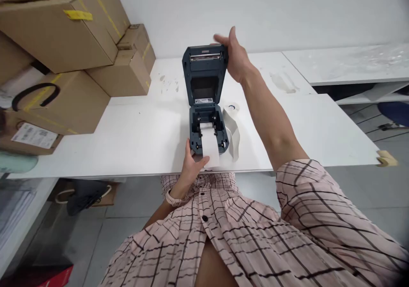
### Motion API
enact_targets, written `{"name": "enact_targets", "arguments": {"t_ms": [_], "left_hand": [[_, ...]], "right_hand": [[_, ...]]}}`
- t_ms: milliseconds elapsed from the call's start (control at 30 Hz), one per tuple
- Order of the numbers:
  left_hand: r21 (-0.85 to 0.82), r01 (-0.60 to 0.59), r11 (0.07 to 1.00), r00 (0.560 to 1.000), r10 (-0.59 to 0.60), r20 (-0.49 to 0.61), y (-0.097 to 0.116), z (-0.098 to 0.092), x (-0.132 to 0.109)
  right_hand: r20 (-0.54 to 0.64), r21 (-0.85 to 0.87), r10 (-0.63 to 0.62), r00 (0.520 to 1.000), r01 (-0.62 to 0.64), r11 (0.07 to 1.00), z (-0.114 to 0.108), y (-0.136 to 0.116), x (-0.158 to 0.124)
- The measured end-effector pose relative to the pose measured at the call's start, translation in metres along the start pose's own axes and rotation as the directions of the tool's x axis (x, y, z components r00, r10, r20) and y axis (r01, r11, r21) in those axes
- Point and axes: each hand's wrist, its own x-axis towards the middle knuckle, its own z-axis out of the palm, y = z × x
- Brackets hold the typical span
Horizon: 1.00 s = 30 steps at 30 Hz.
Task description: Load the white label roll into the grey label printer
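A dark blue label printer (207, 125) stands open on the white table (143, 137), its lid (204, 76) tilted up and back. A strip of white label paper (210, 146) runs out of its bay toward the front edge. My left hand (192, 164) grips the printer's front left corner, with the thumb pressed on the end of the paper. My right hand (235, 56) rests against the top right edge of the raised lid, fingers stretched out. A loose white paper roll (231, 112) trails beside the printer on the right.
Several cardboard boxes (64, 44) are stacked at the table's left end. A second white table (345, 63) stands at the right rear. Bags (84, 193) lie on the floor under the table. A small tan object (386, 158) sits at the table's right corner.
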Motion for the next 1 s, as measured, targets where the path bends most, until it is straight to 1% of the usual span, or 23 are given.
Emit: {"name": "enact_targets", "arguments": {"t_ms": [33, 67, 100, 133, 200, 300, 367, 433, 500, 567, 633, 700, 800, 900, 1000], "left_hand": [[-0.020, 0.024, 0.999, 1.000, -0.024, 0.007, 0.001, -0.001, 0.001], [-0.040, 0.045, 0.998, 0.999, -0.045, 0.010, 0.002, -0.003, 0.001], [-0.056, 0.059, 0.997, 0.998, -0.058, 0.004, 0.003, -0.005, 0.001], [-0.071, 0.063, 0.996, 0.998, -0.063, -0.010, 0.004, -0.007, 0.001], [-0.106, 0.065, 0.992, 0.996, -0.071, -0.056, 0.006, -0.012, 0.002], [-0.132, 0.017, 0.991, 0.987, -0.037, -0.154, 0.012, -0.019, 0.007], [-0.100, -0.046, 0.994, 0.979, 0.025, -0.203, 0.019, -0.019, 0.016], [-0.048, -0.108, 0.993, 0.970, 0.094, -0.223, 0.026, -0.015, 0.028], [-0.017, -0.134, 0.991, 0.969, 0.128, -0.214, 0.030, -0.008, 0.040], [-0.041, -0.119, 0.992, 0.977, 0.110, -0.183, 0.031, -0.001, 0.049], [-0.096, -0.092, 0.991, 0.985, 0.077, -0.157, 0.030, 0.004, 0.053], [-0.141, -0.081, 0.987, 0.986, 0.059, -0.153, 0.028, 0.006, 0.053], [-0.162, -0.097, 0.982, 0.985, 0.070, -0.161, 0.025, 0.007, 0.049], [-0.133, -0.134, 0.982, 0.979, 0.110, -0.174, 0.026, 0.007, 0.050], [-0.068, -0.133, 0.989, 0.977, 0.120, -0.174, 0.028, 0.008, 0.049]], "right_hand": [[0.017, 0.012, -0.007, 1.000, 0.007, 1.000, 0.004, 0.000, 0.001], [0.011, 0.014, -0.033, 0.999, 0.033, 0.999, 0.007, -0.002, -0.007], [-0.010, 0.005, -0.066, 0.998, 0.066, 0.998, 0.010, -0.007, -0.023], [-0.037, -0.010, -0.097, 0.995, 0.097, 0.995, 0.012, -0.013, -0.046], [-0.062, -0.084, -0.135, 0.989, 0.129, 0.988, 0.017, -0.024, -0.105], [-0.042, -0.205, -0.163, 0.986, 0.151, 0.967, 0.032, -0.032, -0.193], [-0.013, -0.286, -0.157, 0.987, 0.147, 0.947, 0.047, -0.026, -0.236], [0.014, -0.345, -0.138, 0.990, 0.134, 0.929, 0.063, -0.015, -0.261], [0.005, -0.383, -0.124, 0.992, 0.117, 0.916, 0.075, -0.004, -0.272], [-0.028, -0.405, -0.129, 0.991, 0.106, 0.908, 0.083, 0.005, -0.275], [-0.053, -0.407, -0.146, 0.988, 0.112, 0.906, 0.086, 0.011, -0.275], [-0.072, -0.392, -0.168, 0.983, 0.127, 0.911, 0.089, 0.016, -0.275], [-0.157, -0.352, -0.230, 0.961, 0.163, 0.922, 0.096, 0.024, -0.275], [-0.244, -0.323, -0.303, 0.921, 0.217, 0.921, 0.103, 0.031, -0.275], [-0.251, -0.319, -0.320, 0.914, 0.234, 0.918, 0.105, 0.034, -0.275]]}}
